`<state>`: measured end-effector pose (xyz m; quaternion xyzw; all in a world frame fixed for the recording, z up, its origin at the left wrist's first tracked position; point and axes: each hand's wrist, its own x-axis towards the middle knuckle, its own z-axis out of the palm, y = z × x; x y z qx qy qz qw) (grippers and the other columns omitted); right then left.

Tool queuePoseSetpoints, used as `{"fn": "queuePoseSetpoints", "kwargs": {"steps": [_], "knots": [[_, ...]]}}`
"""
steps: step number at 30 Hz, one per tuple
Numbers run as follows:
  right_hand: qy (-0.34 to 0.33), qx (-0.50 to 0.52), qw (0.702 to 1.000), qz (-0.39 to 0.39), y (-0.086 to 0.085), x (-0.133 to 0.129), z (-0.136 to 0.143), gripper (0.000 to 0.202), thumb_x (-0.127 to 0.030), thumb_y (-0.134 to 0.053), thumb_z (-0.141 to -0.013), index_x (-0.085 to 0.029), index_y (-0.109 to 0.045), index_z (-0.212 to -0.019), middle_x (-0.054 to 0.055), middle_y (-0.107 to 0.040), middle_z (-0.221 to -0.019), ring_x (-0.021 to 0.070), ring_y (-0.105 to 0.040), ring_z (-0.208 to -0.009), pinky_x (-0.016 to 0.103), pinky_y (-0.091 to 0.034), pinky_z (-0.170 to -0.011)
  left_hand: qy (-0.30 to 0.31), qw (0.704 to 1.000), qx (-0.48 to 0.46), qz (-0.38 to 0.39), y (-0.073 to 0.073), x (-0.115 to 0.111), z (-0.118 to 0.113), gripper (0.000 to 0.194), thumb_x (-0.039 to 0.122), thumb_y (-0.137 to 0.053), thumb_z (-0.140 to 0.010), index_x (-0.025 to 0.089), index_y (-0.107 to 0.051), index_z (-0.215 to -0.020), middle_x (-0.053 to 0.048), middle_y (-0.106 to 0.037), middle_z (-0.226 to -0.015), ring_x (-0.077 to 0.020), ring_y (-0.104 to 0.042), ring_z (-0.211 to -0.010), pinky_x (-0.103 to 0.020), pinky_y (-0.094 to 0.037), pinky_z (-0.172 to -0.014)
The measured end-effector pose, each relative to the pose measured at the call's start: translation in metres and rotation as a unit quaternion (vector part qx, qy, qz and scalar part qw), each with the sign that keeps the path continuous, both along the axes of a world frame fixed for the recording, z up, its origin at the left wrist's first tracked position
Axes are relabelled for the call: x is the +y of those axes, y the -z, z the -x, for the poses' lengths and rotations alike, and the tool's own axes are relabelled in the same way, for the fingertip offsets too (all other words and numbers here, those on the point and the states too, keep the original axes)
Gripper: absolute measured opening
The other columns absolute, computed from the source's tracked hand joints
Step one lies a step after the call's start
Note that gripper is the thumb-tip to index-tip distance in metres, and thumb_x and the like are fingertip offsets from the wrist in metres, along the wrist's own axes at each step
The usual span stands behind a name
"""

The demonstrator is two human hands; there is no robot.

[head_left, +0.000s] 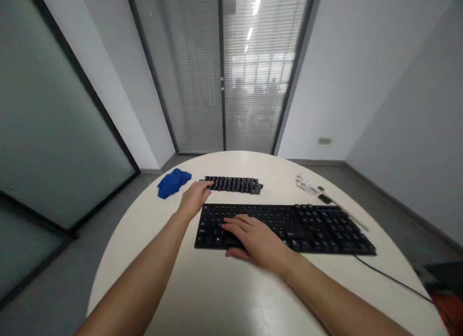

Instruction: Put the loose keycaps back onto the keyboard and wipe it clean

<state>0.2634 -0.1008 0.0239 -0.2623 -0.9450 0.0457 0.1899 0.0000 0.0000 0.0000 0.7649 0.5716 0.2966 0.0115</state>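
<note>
A long black keyboard (318,230) lies across the white round table. My right hand (253,237) rests over its left half, fingers stretched out across the keys and thumb near the front edge. Behind the keyboard is a block of loose black keycaps (235,184) set in rows. My left hand (195,198) reaches to the left end of these rows, its fingertips at the keycaps; whether a keycap is between them is too small to tell. To the left of the rows lies a crumpled blue cloth (173,182).
Small items, among them a dark piece (325,198) and a white packet (306,185), lie at the table's back right beside a thin rod. A black cable (394,279) runs from the keyboard over the right edge of the table (217,292). Glass partitions stand behind.
</note>
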Motion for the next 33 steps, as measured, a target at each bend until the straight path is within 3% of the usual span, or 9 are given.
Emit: {"fn": "queuePoseSetpoints", "kwargs": {"steps": [9,15,20,25,29,33], "knots": [[0.002,0.000,1.000,0.018,-0.009,-0.002,-0.001,0.058,-0.047,-0.070,-0.089,-0.017,-0.056,-0.138,0.011,-0.059,-0.143,0.0314,-0.053,-0.129,0.049,-0.046,-0.109,0.007,1.000,-0.006,-0.012,-0.005,-0.003,-0.002,0.021,0.016,-0.061,-0.091,0.024,-0.067,-0.110,-0.004,-0.069,-0.114,-0.0252,-0.062,-0.113,-0.037,-0.051,-0.093],[0.001,0.024,0.998,0.050,-0.014,-0.004,-0.002,0.060,-0.043,-0.073,-0.087,-0.016,-0.055,-0.138,0.012,-0.061,-0.139,0.0306,-0.054,-0.128,0.048,-0.045,-0.110,0.019,0.995,-0.089,-0.039,-0.012,-0.011,-0.004,0.023,0.016,-0.062,-0.089,0.021,-0.066,-0.111,-0.005,-0.070,-0.109,-0.0230,-0.066,-0.103,-0.036,-0.054,-0.089],[0.076,0.099,0.987,0.100,-0.015,-0.006,0.001,0.041,-0.032,-0.063,-0.095,-0.019,-0.057,-0.133,0.011,-0.068,-0.125,0.0258,-0.063,-0.114,0.042,-0.052,-0.100,0.121,0.981,-0.151,-0.035,-0.032,-0.035,-0.022,0.023,0.018,-0.061,-0.092,0.022,-0.064,-0.114,-0.004,-0.067,-0.112,-0.0178,-0.067,-0.095,-0.030,-0.057,-0.079],[0.173,0.214,0.955,0.112,-0.010,-0.002,0.001,0.035,-0.025,-0.059,-0.096,-0.024,-0.057,-0.131,0.008,-0.071,-0.118,0.0246,-0.066,-0.109,0.044,-0.051,-0.098,0.241,0.966,-0.095,-0.011,-0.053,-0.062,-0.047,0.037,0.015,-0.065,-0.090,0.025,-0.059,-0.125,-0.001,-0.070,-0.104,-0.0161,-0.067,-0.093,-0.029,-0.056,-0.082],[0.183,0.283,0.927,0.162,-0.011,0.001,-0.002,0.030,-0.021,-0.058,-0.095,-0.025,-0.059,-0.125,0.006,-0.073,-0.114,0.0232,-0.067,-0.107,0.042,-0.051,-0.098,0.263,0.963,-0.052,-0.002,-0.058,-0.072,-0.055,0.039,0.018,-0.066,-0.090,0.025,-0.057,-0.127,-0.001,-0.071,-0.107,-0.0177,-0.067,-0.098,-0.031,-0.055,-0.088],[0.160,0.305,0.918,0.195,-0.015,0.002,-0.001,0.025,-0.020,-0.059,-0.094,-0.024,-0.062,-0.119,0.006,-0.073,-0.113,0.0223,-0.068,-0.105,0.041,-0.051,-0.097,0.268,0.962,-0.048,0.009,-0.056,-0.074,-0.055,0.042,0.021,-0.069,-0.089,0.025,-0.056,-0.129,-0.001,-0.070,-0.107,-0.0174,-0.068,-0.093,-0.030,-0.054,-0.086]]}}
